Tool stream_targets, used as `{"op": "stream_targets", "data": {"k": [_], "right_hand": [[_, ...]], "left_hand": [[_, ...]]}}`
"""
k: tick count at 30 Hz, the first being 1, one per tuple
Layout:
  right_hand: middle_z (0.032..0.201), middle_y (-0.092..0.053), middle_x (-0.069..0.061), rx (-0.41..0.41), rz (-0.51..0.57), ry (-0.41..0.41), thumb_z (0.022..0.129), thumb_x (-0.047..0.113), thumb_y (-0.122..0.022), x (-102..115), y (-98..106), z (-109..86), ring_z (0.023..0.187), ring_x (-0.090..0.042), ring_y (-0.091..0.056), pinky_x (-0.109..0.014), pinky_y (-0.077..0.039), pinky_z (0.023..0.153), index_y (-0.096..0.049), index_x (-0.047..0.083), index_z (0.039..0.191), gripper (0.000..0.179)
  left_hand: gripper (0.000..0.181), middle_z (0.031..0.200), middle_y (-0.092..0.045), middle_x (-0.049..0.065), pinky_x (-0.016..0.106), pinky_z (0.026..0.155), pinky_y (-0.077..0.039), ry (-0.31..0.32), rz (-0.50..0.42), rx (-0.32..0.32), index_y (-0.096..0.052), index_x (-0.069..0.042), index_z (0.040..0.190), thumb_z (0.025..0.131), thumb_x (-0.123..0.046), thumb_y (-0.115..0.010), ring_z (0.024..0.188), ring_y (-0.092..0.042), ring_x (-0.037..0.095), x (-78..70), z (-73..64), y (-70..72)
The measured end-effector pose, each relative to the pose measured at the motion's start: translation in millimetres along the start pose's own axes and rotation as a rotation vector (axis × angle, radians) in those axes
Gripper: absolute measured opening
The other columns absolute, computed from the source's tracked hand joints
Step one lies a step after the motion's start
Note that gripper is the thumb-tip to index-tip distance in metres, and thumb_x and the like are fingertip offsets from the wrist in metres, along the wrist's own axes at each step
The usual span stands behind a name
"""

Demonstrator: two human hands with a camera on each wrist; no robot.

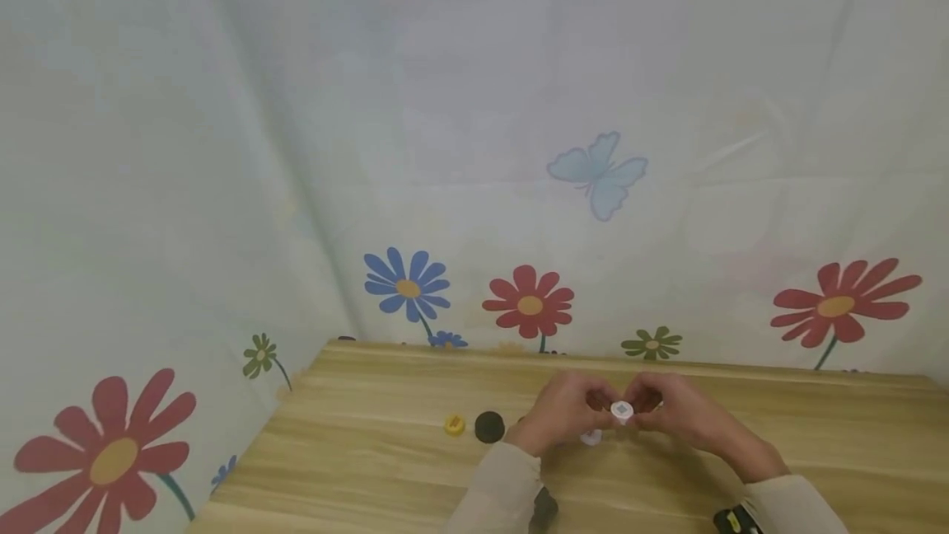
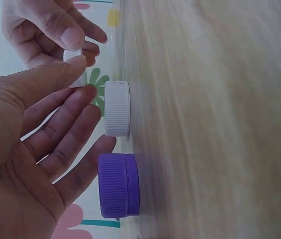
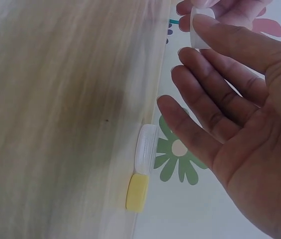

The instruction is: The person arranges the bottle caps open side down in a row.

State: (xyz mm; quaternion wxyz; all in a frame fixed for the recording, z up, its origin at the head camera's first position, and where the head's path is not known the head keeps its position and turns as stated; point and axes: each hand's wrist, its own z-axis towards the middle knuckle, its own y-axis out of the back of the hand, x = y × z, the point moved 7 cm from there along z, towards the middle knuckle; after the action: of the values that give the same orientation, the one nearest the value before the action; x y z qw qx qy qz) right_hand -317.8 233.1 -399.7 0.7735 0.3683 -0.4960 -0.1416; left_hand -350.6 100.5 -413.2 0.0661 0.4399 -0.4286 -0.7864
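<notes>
A small white bottle cap (image 1: 622,412) with a grey mark on its top is held up just above the table between both hands. My left hand (image 1: 558,412) pinches it from the left with thumb and fingertips. From the right, my right hand (image 1: 680,412) pinches the same cap, its thumb on the white side (image 3: 196,37) in the right wrist view. Below the left hand lies another white cap (image 1: 591,437). The left wrist view shows a ribbed white cap (image 2: 117,108) and a purple ribbed cap (image 2: 119,185) on the table beside the left fingers.
Left of the hands, a yellow cap (image 1: 455,424) and a round dark cap (image 1: 489,427) lie on the wooden table (image 1: 371,468). A flower-printed curtain (image 1: 460,105) hangs behind and at the left. Dark devices, one a black box (image 1: 736,520), sit at the wrists.
</notes>
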Motion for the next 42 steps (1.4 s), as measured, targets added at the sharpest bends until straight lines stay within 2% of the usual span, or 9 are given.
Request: {"op": "stream_targets", "data": {"k": [7,16,21,24,31,42], "right_hand": [[0.088,-0.065,-0.001,0.014,0.036,-0.006,0.082,0.012,-0.077,-0.8,-1.3,0.7,0.079,-0.012,-0.062,-0.026,-0.051,0.068,-0.065,0.006,0.095,0.019],[0.085,-0.066,-0.002,0.028,0.074,-0.026,0.078,0.009,-0.079,-7.8,-9.4,-1.2,0.078,-0.014,-0.062,-0.027,-0.052,0.069,-0.064,0.006,0.091,0.02],[0.084,-0.066,-0.003,0.028,0.092,-0.005,0.076,0.006,-0.08,-10.5,-15.8,-0.5,0.077,-0.014,-0.062,-0.026,-0.053,0.068,-0.065,0.005,0.09,0.021],[0.083,-0.065,-0.002,0.035,0.076,-0.013,0.075,0.006,-0.08,-10.6,-16.4,0.0,0.075,-0.012,-0.061,-0.026,-0.052,0.067,-0.065,0.005,0.089,0.021],[0.082,-0.065,-0.003,0.059,0.063,-0.014,0.074,0.002,-0.08,-11.5,-14.7,-1.2,0.075,-0.012,-0.061,-0.025,-0.052,0.067,-0.064,0.005,0.089,0.022],[0.081,-0.065,-0.002,0.068,0.067,-0.03,0.074,0.002,-0.08,-10.1,-17.1,-3.0,0.073,-0.01,-0.059,-0.025,-0.05,0.064,-0.065,0.005,0.088,0.02]], "left_hand": [[0.014,0.076,-0.064,-0.018,0.016,0.066,-0.045,0.013,0.008,0.019,-0.075,-0.021,0.091,0.079,-0.021,-0.082,0.069,-0.055,-0.004,-0.8,0.4,0.1],[0.014,0.074,-0.065,-0.02,0.014,0.065,-0.045,0.009,0.023,0.049,-0.076,-0.02,0.088,0.077,-0.022,-0.083,0.068,-0.056,-0.006,2.0,0.0,-7.7],[0.014,0.072,-0.064,-0.02,0.014,0.064,-0.044,0.046,0.06,0.075,-0.076,-0.02,0.087,0.076,-0.021,-0.084,0.066,-0.055,-0.006,4.5,-1.0,-9.9],[0.014,0.072,-0.064,-0.02,0.014,0.064,-0.044,0.062,0.063,0.069,-0.076,-0.02,0.086,0.075,-0.022,-0.084,0.066,-0.055,-0.006,5.5,-0.6,-11.3],[0.015,0.073,-0.065,-0.019,0.014,0.064,-0.043,0.049,0.09,0.046,-0.076,-0.02,0.085,0.073,-0.021,-0.085,0.067,-0.054,-0.007,0.5,0.0,-13.4],[0.015,0.066,-0.062,-0.022,0.015,0.065,-0.042,0.086,0.162,0.067,-0.077,-0.023,0.082,0.071,-0.021,-0.087,0.066,-0.052,-0.005,-1.8,-0.8,-13.4]]}}
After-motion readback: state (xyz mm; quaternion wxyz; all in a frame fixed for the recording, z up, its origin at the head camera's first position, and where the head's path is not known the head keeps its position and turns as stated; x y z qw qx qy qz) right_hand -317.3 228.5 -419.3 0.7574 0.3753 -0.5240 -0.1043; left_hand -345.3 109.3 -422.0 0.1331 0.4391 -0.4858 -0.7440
